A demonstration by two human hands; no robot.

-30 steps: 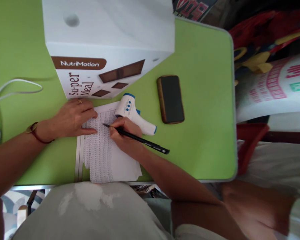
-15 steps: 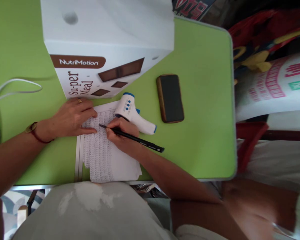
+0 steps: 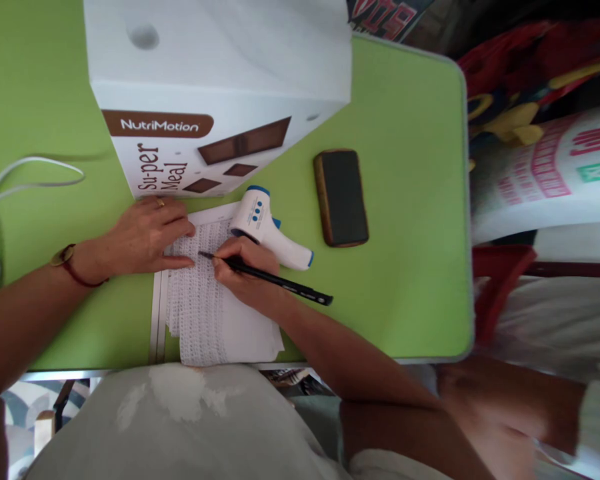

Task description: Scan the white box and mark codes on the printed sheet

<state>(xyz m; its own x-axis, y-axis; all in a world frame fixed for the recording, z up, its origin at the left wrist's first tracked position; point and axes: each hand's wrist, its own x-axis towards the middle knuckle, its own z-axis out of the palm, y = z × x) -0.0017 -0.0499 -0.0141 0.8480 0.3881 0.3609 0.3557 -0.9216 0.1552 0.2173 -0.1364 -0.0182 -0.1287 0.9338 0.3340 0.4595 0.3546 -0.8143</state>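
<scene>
Sheets of paper [image 3: 247,327] covered with rows of small handwriting lie on the green table, a long strip along their left edge. My right hand [image 3: 247,267] grips a black pen [image 3: 280,283], its tip on or just above the writing. My left hand [image 3: 153,233] rests palm down at the left side of the sheets, thumb and fingers apart, holding nothing. A white and blue infrared thermometer [image 3: 270,230] lies just beyond my right hand, its lower part partly over the paper's top corner.
A large white NutriMotion box [image 3: 220,73] stands behind the paper. To the right lies a phone [image 3: 341,197] in a brown case. A white cable [image 3: 30,170] curls at the left. Beyond the table's right edge are a printed sack [image 3: 545,167] and another person's limb [image 3: 510,400].
The pen's back end has swung slightly right as my right hand makes a tiny movement. My left hand stays in place. The other person's limb at the lower right has shifted a little.
</scene>
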